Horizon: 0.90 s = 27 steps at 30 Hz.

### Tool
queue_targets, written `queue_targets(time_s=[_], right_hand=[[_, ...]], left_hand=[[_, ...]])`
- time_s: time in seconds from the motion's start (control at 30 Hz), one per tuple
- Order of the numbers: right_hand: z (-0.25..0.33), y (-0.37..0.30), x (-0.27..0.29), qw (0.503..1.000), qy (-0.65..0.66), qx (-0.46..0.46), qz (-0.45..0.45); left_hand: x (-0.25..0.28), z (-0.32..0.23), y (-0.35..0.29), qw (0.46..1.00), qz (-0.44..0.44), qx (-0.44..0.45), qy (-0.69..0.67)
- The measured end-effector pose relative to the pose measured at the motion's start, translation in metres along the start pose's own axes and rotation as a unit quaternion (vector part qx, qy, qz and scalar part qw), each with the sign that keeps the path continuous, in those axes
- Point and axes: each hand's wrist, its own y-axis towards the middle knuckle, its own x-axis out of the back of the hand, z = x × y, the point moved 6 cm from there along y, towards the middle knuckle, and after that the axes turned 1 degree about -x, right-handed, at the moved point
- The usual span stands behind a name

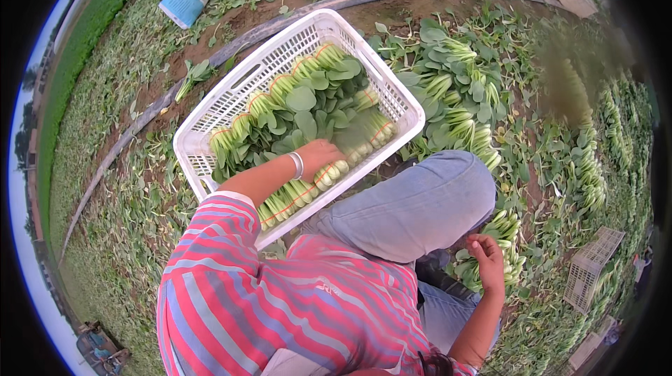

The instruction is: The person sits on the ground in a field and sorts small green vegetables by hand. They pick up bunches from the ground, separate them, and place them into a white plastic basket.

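Note:
A white plastic crate (pixel 413 123) in front of me holds rows of bok choy bundles (pixel 260 107), tied with thin orange-red bands. The stalks point outward and the leaves meet in the middle. My left hand (pixel 322 158), with a silvery bracelet at the wrist, grips a bundle in the near row. Its fingertips are hidden among the stalks and leaves. By my knee, my right hand (pixel 488 256) is closed with thumb and fingertips together. Whatever it pinches is too small to make out. Cut bok choy (pixel 505 230) lies on the ground just beside that hand.
More bok choy (pixel 458 100) lies in a pile right of the crate. A grey hose (pixel 280 24) curves behind it. A blue-and-white packet (pixel 185 2) lies far left. Another crate (pixel 590 269) stands at right. Long rows of cut greens (pixel 591 166) stretch along the right.

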Motion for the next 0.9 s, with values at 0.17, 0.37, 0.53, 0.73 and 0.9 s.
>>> queue_targets(time_s=[0.17,0.37,0.53,0.73,0.9], right_hand=[[-0.064,0.020,0.040,0.998,0.047,0.002,-0.032],[-0.188,0.089,0.063,0.984,-0.155,-0.079,-0.041],[-0.259,0.110,0.177,0.858,-0.061,-0.144,-0.488],[-0.310,0.092,0.245,0.808,-0.201,-0.183,-0.522],[-0.309,0.087,0.263,0.829,-0.217,-0.149,-0.494]], left_hand=[[-0.005,0.017,0.047,0.993,0.114,-0.023,-0.027],[-0.008,-0.015,0.119,0.927,0.258,-0.092,0.258],[0.175,-0.096,0.164,0.963,-0.195,0.145,-0.115],[0.211,-0.298,0.226,0.927,-0.337,-0.128,-0.098],[0.053,-0.416,0.381,0.932,0.034,-0.154,-0.327]])
